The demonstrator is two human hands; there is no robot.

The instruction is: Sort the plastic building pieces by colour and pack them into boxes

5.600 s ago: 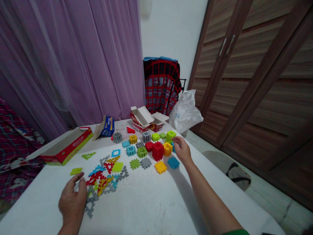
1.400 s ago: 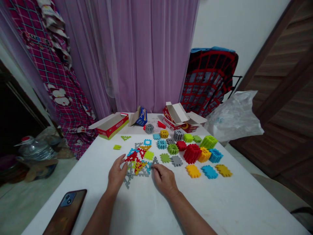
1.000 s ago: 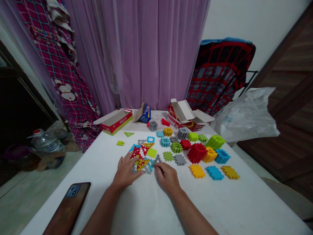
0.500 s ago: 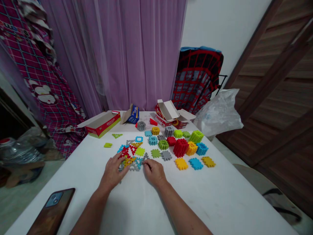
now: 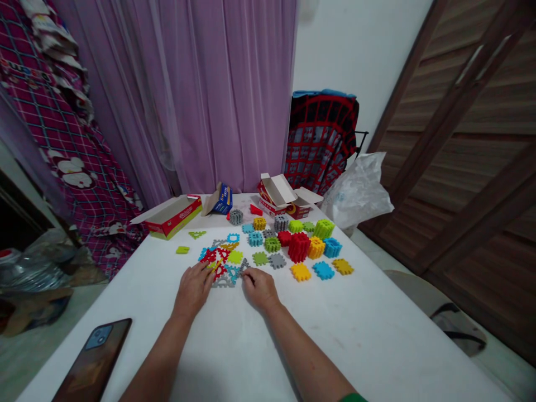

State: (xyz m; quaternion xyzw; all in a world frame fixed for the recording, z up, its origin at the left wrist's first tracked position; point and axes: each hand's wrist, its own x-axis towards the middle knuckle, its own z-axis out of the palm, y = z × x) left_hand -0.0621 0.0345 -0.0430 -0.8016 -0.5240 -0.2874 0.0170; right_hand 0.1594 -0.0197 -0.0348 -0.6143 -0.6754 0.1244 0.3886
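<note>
My left hand (image 5: 193, 286) pinches a yellow toothed building piece (image 5: 217, 265), seen nearly edge-on above a loose pile of flat pieces. My right hand (image 5: 260, 286) is closed on a grey triangular building piece (image 5: 244, 266), which stands tilted at the fingertips. In the pile beneath and between the hands lie red pieces (image 5: 221, 255), light-blue pieces (image 5: 231, 272) and a grey piece (image 5: 224, 281). A lime square piece (image 5: 235, 257) rests just beyond them. My left fingers partly cover the near-left side of the pile.
Stacked toothed pieces, including a red stack (image 5: 299, 247), stand to the right, with flat squares such as a blue one (image 5: 324, 271) before them. Open boxes, one red and green (image 5: 176, 219), line the back. A phone (image 5: 94, 360) lies front left. A plastic bag (image 5: 355, 192) hangs at the right edge.
The yellow piece, flat at my left fingers before, is now raised and tilted. My right hand still holds the grey triangle. The view has turned slightly right.
</note>
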